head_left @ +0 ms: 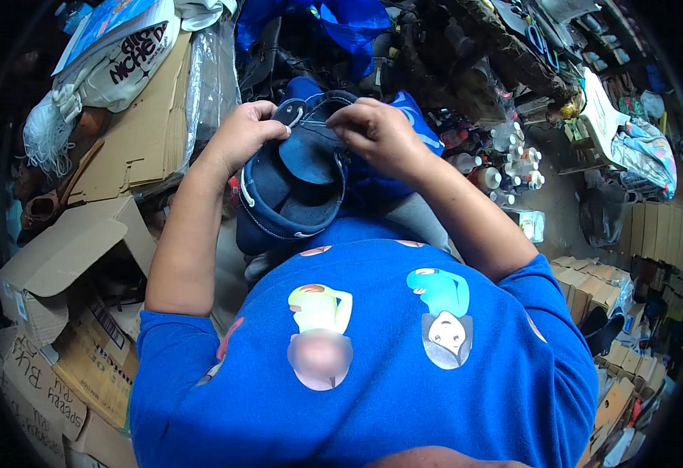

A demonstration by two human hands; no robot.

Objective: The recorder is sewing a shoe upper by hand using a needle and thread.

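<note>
A dark blue shoe (295, 183) with white stitching along its edge rests on my lap, sole side toward me. My left hand (241, 134) grips its upper left rim, fingers curled over the edge. Against the shoe's top edge, my right hand (373, 132) has its fingers pinched together; what it pinches is too small to tell. My blue printed shirt (373, 359) fills the lower part of the view.
Flattened cardboard (142, 132) and open cartons (60, 265) lie at my left, with a white printed bag (115, 62) above them. Several small bottles (505, 168) stand on the floor at right, and small boxes (607, 304) are stacked at lower right. A cluttered workbench (513, 39) lies ahead.
</note>
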